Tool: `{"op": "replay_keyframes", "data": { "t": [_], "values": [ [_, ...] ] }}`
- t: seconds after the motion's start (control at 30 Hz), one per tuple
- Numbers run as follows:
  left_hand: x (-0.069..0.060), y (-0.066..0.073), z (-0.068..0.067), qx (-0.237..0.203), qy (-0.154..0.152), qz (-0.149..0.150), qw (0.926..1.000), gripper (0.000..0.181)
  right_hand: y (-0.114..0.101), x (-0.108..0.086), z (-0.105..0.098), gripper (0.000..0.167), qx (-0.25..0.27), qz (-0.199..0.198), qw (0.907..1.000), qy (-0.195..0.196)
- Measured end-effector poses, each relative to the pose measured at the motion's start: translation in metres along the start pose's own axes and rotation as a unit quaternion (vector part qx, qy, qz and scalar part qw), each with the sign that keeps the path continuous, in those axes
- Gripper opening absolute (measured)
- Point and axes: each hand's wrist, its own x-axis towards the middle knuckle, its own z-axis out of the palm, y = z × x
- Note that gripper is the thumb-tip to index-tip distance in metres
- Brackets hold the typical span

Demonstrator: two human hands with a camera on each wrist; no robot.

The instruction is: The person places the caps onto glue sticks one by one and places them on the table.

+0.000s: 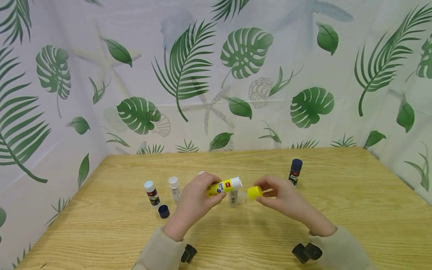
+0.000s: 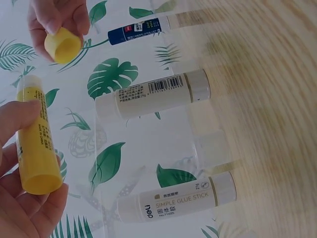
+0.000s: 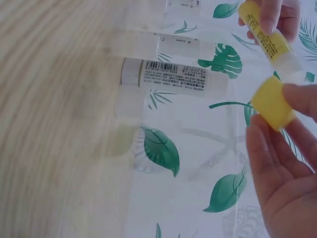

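My left hand [image 1: 199, 193] grips a yellow glue stick [image 1: 221, 186], its white end bare and pointing right. In the left wrist view the thumb lies along the yellow glue stick [image 2: 37, 139]. A short gap away, my right hand [image 1: 281, 197] pinches a yellow cap [image 1: 255, 192] between thumb and fingers. The right wrist view shows the yellow cap [image 3: 272, 103] apart from the glue stick's white end. Beneath the hands stands a white glue stick [image 1: 233, 198], with a translucent cap [image 1: 242, 198] beside it.
At left stand a dark-labelled glue stick [image 1: 152, 193] without its cap, a navy cap [image 1: 164, 211] and another white glue stick [image 1: 174, 188]. A navy-capped glue stick [image 1: 295, 171] stands at the back right. A leaf-patterned cloth [image 1: 202, 75] hangs behind the wooden table [image 1: 236, 240].
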Motion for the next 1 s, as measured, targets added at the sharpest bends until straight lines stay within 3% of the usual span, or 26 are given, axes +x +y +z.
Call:
{"op": "replay_keyframes", "data": {
  "t": [0.13,0.23,0.5,1.0],
  "values": [
    [-0.0002,0.0002,0.0000,-0.001,0.004,0.004,1.0000,0.025,-0.0007,0.0004,0.0019,0.028,0.049,0.017,0.9972,0.054],
    [-0.0003,0.0004,0.0003,-0.005,0.005,0.007,0.9999,0.025,-0.0003,0.0002,0.0023,0.030,0.088,0.031,0.9931,0.071],
    [-0.0007,0.0021,0.0002,-0.016,0.003,0.019,0.9997,0.024,0.0011,0.0005,0.0036,0.032,0.131,0.060,0.9879,0.057],
    [-0.0022,0.0033,0.0011,-0.008,-0.010,0.033,0.9994,0.024,-0.0035,0.0009,0.0095,0.028,0.142,0.038,0.9878,0.052]
  ]
}}
